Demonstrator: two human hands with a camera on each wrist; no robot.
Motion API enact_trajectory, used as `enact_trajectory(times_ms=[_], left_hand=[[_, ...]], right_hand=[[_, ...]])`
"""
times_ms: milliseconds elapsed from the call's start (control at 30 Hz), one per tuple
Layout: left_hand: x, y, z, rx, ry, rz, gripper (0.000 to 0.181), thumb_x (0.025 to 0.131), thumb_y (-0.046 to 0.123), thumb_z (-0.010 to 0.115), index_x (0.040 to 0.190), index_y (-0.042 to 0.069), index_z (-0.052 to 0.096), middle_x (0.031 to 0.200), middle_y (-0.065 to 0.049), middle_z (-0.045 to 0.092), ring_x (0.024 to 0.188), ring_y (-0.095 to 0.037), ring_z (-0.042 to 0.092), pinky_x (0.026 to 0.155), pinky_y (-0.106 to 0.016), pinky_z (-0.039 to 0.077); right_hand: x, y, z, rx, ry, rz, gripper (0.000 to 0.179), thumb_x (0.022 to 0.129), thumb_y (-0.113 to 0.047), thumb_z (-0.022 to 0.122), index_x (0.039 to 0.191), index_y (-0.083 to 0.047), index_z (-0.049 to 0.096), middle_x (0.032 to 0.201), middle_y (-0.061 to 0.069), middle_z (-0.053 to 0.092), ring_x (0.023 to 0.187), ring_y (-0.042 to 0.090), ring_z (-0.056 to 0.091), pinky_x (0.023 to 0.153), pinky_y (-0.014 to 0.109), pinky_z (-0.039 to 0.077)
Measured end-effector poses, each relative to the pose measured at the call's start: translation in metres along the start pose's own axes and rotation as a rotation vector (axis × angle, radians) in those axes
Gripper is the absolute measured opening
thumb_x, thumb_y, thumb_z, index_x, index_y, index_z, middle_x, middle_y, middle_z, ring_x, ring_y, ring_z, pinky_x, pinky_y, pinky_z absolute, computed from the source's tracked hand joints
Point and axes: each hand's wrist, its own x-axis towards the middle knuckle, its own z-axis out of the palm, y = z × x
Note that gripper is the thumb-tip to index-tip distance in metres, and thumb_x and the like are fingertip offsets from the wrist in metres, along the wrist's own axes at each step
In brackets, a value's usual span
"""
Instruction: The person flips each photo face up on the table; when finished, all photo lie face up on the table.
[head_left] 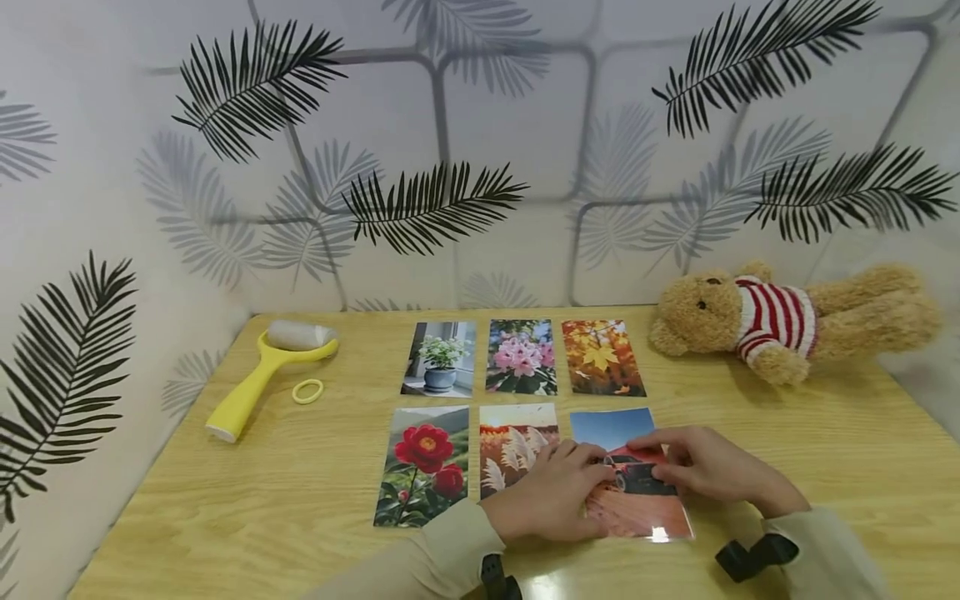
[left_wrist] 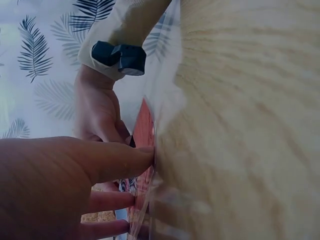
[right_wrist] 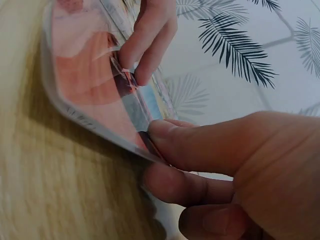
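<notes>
A glossy photo card (head_left: 637, 518) showing a car under a blue sky lies at the right end of the front row. My right hand (head_left: 712, 468) pinches its right edge, thumb on top and index finger beneath in the right wrist view, where the card (right_wrist: 90, 80) bends up off the table along that edge. My left hand (head_left: 551, 492) rests over its left side with extended fingers touching the picture. In the left wrist view the left thumb (left_wrist: 127, 157) reaches the card's near edge. The left hand partly covers the pampas grass card (head_left: 517, 425) beside it.
A red flower card (head_left: 427, 462) lies at front left. Behind are cards with a potted plant (head_left: 438, 358), pink flowers (head_left: 521, 357) and autumn leaves (head_left: 603, 358). A yellow-handled lint roller (head_left: 251, 392) and yellow ring (head_left: 307, 392) lie left, a teddy bear (head_left: 776, 321) back right.
</notes>
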Motion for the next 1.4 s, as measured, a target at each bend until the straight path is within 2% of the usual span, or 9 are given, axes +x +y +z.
enact_trajectory(times_ms=[233, 500, 733, 933, 1100, 1167, 1300, 1400], left_hand=[[0.0, -0.001, -0.002, 0.014, -0.025, 0.01, 0.052, 0.092, 0.043, 0.06, 0.139, 0.024, 0.049, 0.149, 0.0, 0.039, 0.133, -0.018, 0.038, 0.112, -0.042, 0.03], [-0.001, -0.002, -0.003, 0.005, -0.033, 0.013, 0.052, 0.093, 0.042, 0.059, 0.14, 0.024, 0.048, 0.151, -0.001, 0.037, 0.134, -0.018, 0.036, 0.112, -0.043, 0.029], [-0.006, -0.006, -0.002, -0.046, -0.005, -0.005, 0.053, 0.093, 0.04, 0.058, 0.141, 0.022, 0.047, 0.153, -0.002, 0.034, 0.136, -0.021, 0.034, 0.112, -0.045, 0.028], [-0.004, -0.007, -0.007, -0.186, 0.058, 0.013, 0.051, 0.094, 0.036, 0.059, 0.14, 0.018, 0.048, 0.157, -0.004, 0.027, 0.139, -0.023, 0.03, 0.113, -0.048, 0.026], [-0.006, -0.015, -0.014, -0.205, 0.102, 0.03, 0.047, 0.095, 0.03, 0.06, 0.138, 0.014, 0.05, 0.156, -0.007, 0.03, 0.139, -0.024, 0.033, 0.111, -0.047, 0.031], [-0.009, -0.021, -0.015, -0.214, 0.118, 0.025, 0.047, 0.096, 0.029, 0.059, 0.138, 0.013, 0.049, 0.156, -0.008, 0.03, 0.139, -0.024, 0.033, 0.111, -0.048, 0.032], [-0.019, -0.033, -0.018, -0.257, 0.167, 0.005, 0.042, 0.096, 0.02, 0.058, 0.136, 0.01, 0.051, 0.154, -0.01, 0.032, 0.139, -0.026, 0.035, 0.108, -0.047, 0.035], [-0.029, -0.044, -0.02, -0.286, 0.223, -0.023, 0.039, 0.095, 0.011, 0.057, 0.134, 0.007, 0.052, 0.152, -0.013, 0.035, 0.138, -0.03, 0.035, 0.106, -0.051, 0.035]], right_hand=[[0.002, 0.0, 0.004, 0.006, 0.005, 0.057, 0.035, 0.093, -0.012, 0.062, 0.126, 0.001, 0.059, 0.06, -0.01, 0.055, 0.05, -0.002, 0.045, 0.046, 0.02, 0.038], [0.003, 0.001, 0.005, -0.002, 0.002, 0.091, 0.04, 0.092, -0.017, 0.065, 0.128, 0.0, 0.06, 0.056, -0.014, 0.047, 0.047, -0.002, 0.038, 0.044, 0.018, 0.031], [0.01, -0.001, 0.006, 0.005, 0.004, 0.047, 0.037, 0.096, -0.02, 0.059, 0.127, 0.0, 0.06, 0.058, -0.014, 0.044, 0.048, -0.003, 0.037, 0.045, 0.018, 0.03], [0.015, -0.005, 0.007, 0.026, 0.106, 0.026, 0.029, 0.099, -0.014, 0.054, 0.124, -0.001, 0.059, 0.064, -0.005, 0.056, 0.051, 0.0, 0.045, 0.046, 0.021, 0.038], [0.023, -0.008, 0.012, -0.01, 0.22, 0.029, 0.024, 0.096, -0.008, 0.057, 0.119, -0.001, 0.061, 0.076, 0.0, 0.056, 0.055, 0.003, 0.049, 0.049, 0.023, 0.042], [0.024, -0.01, 0.014, -0.062, 0.28, -0.003, 0.022, 0.094, -0.005, 0.059, 0.115, -0.002, 0.063, 0.083, 0.002, 0.056, 0.058, 0.002, 0.047, 0.051, 0.023, 0.042], [0.022, -0.01, 0.012, -0.171, 0.359, -0.027, 0.022, 0.091, -0.004, 0.063, 0.113, -0.006, 0.065, 0.098, 0.006, 0.057, 0.076, 0.009, 0.048, 0.061, 0.026, 0.042], [0.02, -0.008, 0.008, -0.242, 0.376, -0.034, 0.026, 0.09, -0.005, 0.065, 0.117, -0.005, 0.063, 0.112, 0.014, 0.057, 0.098, 0.026, 0.052, 0.075, 0.04, 0.047]])
